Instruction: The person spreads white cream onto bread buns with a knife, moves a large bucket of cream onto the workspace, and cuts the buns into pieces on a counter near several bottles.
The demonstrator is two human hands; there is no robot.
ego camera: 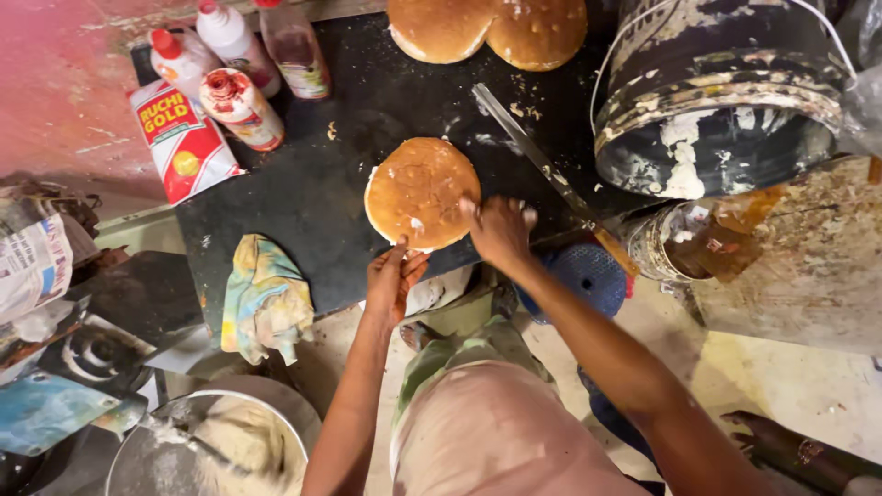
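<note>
Cake: the round golden sponge layer [422,192] lies flat on the black worktop [322,197], near its front edge, right before you.
Left hand: your left hand [392,280] sits at the cake's near rim, fingertips touching the edge, fingers close together and slightly curled; nothing is clamped in it.
Right hand: your right hand [500,230] rests at the cake's right edge, fingers bent and bunched. Something pale shows at the knuckles, but you cannot tell what it is or whether the hand grips it.
Knife: a long blade [528,147] lies slantwise just right of the cake; its handle end is hidden behind your right hand.
Cut off: two more sponge layers [487,29] run out of the top edge.
Hard to read: the smeared dark bucket [717,92] shows only its outside.
Below: a bowl of pale cream [230,445] is partly cropped.
</note>
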